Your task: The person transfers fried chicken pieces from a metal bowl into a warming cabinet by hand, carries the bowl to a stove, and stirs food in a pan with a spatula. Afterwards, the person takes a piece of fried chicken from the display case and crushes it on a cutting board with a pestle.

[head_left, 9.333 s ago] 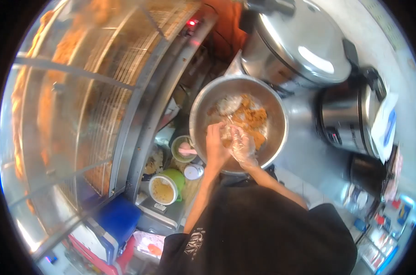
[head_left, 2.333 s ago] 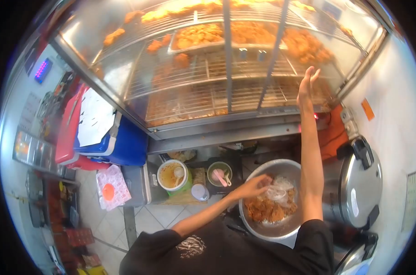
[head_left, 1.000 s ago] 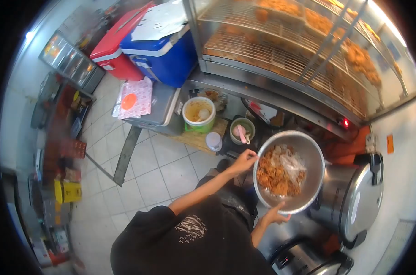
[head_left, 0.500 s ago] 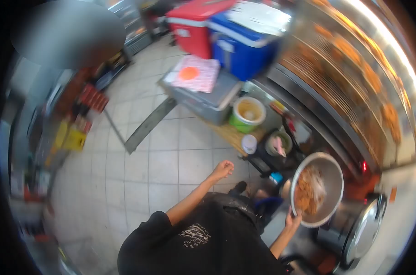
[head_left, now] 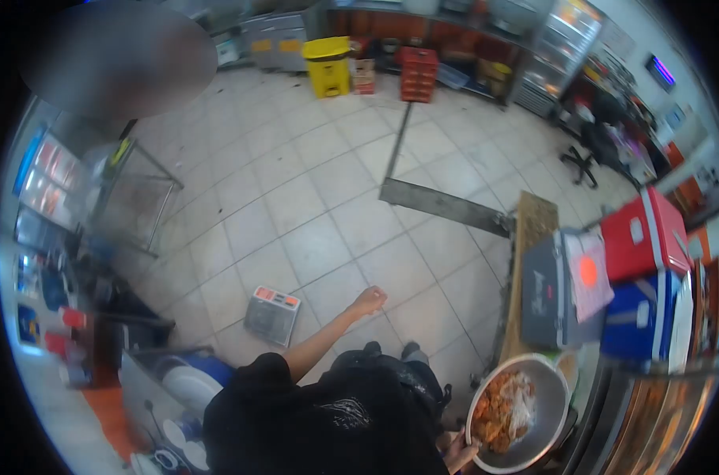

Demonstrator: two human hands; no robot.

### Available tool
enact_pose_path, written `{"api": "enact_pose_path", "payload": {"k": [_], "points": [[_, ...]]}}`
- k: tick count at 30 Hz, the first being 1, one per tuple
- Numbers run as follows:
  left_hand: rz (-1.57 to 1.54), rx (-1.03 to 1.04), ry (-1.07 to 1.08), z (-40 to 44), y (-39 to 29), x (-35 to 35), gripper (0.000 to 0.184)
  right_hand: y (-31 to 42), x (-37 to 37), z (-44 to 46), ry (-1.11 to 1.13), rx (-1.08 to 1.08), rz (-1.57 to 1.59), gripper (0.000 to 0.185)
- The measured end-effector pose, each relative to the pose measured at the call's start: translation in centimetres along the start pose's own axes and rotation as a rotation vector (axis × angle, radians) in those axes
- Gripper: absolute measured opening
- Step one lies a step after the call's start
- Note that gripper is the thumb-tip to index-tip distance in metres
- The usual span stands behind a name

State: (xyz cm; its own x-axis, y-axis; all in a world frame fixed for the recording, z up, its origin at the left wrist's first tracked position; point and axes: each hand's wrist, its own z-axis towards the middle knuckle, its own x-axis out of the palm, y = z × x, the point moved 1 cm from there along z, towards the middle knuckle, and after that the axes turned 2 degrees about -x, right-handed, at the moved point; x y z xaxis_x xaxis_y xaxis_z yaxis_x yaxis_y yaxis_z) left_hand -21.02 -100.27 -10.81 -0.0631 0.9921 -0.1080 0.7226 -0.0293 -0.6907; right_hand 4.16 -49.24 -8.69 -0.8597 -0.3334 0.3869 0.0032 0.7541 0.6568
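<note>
Head view: the right hand (head_left: 460,454) is clamping a round silver metal bowl (head_left: 551,412) one-sidedly, possibly risking tipping; the left hand (head_left: 369,301) is hovering empty, half-curled.

Metal bowl (head_left: 551,408) of browned food (head_left: 495,412) in the right hand (head_left: 459,454), left hand (head_left: 368,302) apart
</note>
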Motion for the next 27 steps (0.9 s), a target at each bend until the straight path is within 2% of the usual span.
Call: {"api": "enact_pose_path", "payload": {"k": [2,4,5,6,7,8,9,11,13,14,15,16,17,21,22,23,25,26,27], "points": [[-0.048,0.051,-0.04,0.7,-1.9,-4.7,0.032,-1.7,13.5,-4.5,-0.072,0.029,-0.16,0.029],[-0.116,0.088,-0.094,3.1,-2.5,-9.4,0.03,-5.6,23.2,-5.3,0.073,0.074,-0.293,0.022],[-0.119,0.191,-0.153,4.5,-2.6,-11.9,0.029,-7.5,27.0,-4.3,0.211,0.185,-0.324,0.025],[-0.11,0.291,-0.215,5.8,-1.5,-14.6,0.028,-9.8,30.5,-2.8,0.248,0.215,-0.379,0.025],[-0.147,0.268,-0.269,7.0,0.3,-17.2,0.028,-12.7,34.2,-1.1,0.348,0.309,-0.436,0.026],[-0.064,0.312,-0.441,8.4,2.1,-19.8,0.027,-15.5,37.7,-0.1,0.444,0.404,-0.486,0.028],[0.028,0.35,-0.596,9.1,3.9,-21.2,0.026,-16.7,40.8,-0.4,0.464,0.427,-0.524,0.028],[0.062,0.326,-0.737,10.2,8.7,-26.4,0.027,-22.8,50.8,-2.9,0.542,0.461,-0.694,0.033],[0.228,0.047,-0.79,8.7,15.7,-29.8,0.034,-29.5,57.8,-4.2,0.645,0.505,-0.78,0.035],[0.151,-0.302,-0.759,7.8,19.2,-31.0,0.045,-32.6,60.9,-5.2,0.715,0.524,-0.833,0.037],[0.067,-0.513,-0.647,3.1,18.0,-31.8,0.05,-35.7,64.4,-6.8,0.765,0.558,-0.888,0.042],[0.07,-0.544,-0.872,2.9,24.4,-29.6,0.046,-37.6,66.7,-8.1,0.796,0.586,-0.888,0.042],[0.012,-0.603,-0.933,0.1,24.8,-29.3,0.047,-40.4,69.6,-10.0,0.836,0.614,-0.941,0.043],[-0.562,-0.716,-1.006,-5.3,26.9,-26.7,0.034,-50.8,79.0,-16.7,0.969,0.733,-1.119,0.043],[-0.75,-0.732,-0.968,-6.0,25.9,-27.5,0.034,-53.1,81.1,-18.8,0.99,0.774,-1.147,0.042],[-0.812,-0.684,-0.919,-6.8,28.0,-25.3,0.03,-53.8,82.2,-20.5,1.034,0.843,-1.16,0.043],[-1.112,-0.575,-1.138,-5.7,25.8,-23.5,0.041,-58.9,84.9,-23.6,1.011,0.872,-1.185,0.044],[-1.002,-0.702,-0.817,-6.0,24.0,-25.1,0.027,-61.5,85.9,-25.3,1.001,0.921,-1.233,0.046],[-1.068,-0.772,-0.753,-4.0,22.8,-25.3,0.027,-63.6,87.1,-27.4,1.052,0.937,-1.232,0.049]]}}
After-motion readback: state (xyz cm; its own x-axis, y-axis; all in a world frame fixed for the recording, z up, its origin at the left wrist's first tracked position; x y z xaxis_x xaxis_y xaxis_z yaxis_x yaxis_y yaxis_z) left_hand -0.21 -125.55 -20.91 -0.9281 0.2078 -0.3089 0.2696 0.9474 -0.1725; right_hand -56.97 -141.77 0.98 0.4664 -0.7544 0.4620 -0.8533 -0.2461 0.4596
